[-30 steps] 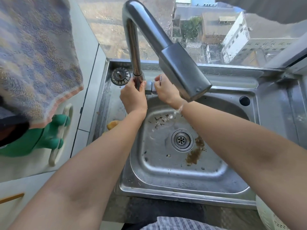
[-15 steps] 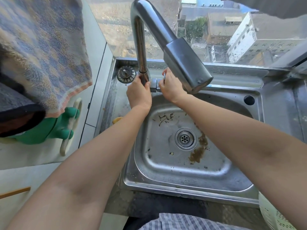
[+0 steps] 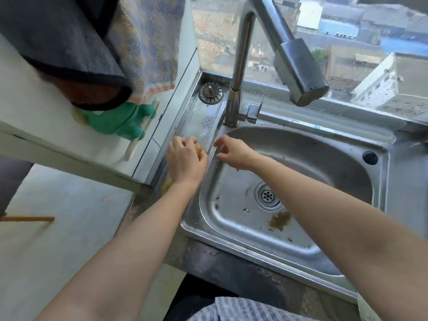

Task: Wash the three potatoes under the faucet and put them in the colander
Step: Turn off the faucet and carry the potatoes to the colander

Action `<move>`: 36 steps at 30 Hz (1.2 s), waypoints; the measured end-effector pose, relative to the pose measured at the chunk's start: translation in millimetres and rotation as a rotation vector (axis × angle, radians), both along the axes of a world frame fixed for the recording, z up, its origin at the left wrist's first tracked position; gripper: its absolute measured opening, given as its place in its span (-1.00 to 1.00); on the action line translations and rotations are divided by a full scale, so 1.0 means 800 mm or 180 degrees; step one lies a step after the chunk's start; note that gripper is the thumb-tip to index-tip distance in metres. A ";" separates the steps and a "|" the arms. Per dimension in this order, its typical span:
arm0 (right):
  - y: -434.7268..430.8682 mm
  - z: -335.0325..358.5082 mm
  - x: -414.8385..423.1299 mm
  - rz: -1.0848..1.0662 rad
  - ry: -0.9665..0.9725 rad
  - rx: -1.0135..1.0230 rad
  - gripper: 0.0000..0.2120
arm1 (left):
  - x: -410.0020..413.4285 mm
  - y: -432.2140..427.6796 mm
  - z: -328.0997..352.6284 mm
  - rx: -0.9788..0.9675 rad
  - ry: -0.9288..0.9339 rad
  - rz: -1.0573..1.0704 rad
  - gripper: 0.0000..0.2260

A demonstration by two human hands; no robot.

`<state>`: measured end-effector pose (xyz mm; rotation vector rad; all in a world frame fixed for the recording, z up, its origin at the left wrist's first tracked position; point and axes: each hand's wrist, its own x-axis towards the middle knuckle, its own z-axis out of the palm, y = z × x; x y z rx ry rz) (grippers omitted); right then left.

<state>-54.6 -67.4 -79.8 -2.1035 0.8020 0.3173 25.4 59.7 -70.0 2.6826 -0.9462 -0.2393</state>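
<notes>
The steel sink (image 3: 328,167) fills the middle of the view, its basin holding a patch of brown residue (image 3: 280,220) at 5 o'clock from the drain (image 3: 267,195) and a few dark specks. The tall faucet (image 3: 300,70) rises at 12 o'clock, its head angled out over the basin. At 10 o'clock hang a dark cloth (image 3: 58,42) and a patterned blue-and-tan towel (image 3: 148,42), with a green rubber glove (image 3: 115,121) below them. A loose strainer plug (image 3: 210,92) sits on the sink's ledge beside the faucet base.

The hands are close but apart, at 10 o'clock from the drain. The left hand (image 3: 185,158) curls its fingers over a potato (image 3: 200,149) on the ledge left of the basin. The right hand (image 3: 231,151) hovers over the basin's rim, fingers loosely bent, holding nothing. A yellowish lump (image 3: 166,184) shows by the left wrist, mostly hidden. A sliver of the pale colander (image 3: 368,309) shows at the 5 o'clock corner; its contents cannot be seen.
</notes>
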 end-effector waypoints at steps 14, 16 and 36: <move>0.073 -0.041 0.053 0.0760 -0.0676 -0.1198 -0.58 | -0.010 0.081 -0.046 0.0649 0.0233 0.0265 -0.29; 0.072 -0.040 0.055 0.0676 -0.0676 -0.1224 -0.61 | -0.006 0.080 -0.047 0.0575 0.0232 0.0306 -0.34; 0.021 -0.015 -0.057 -0.2074 -0.0097 0.0889 -0.59 | -0.036 0.000 -0.018 -0.0334 0.1189 0.0228 -0.57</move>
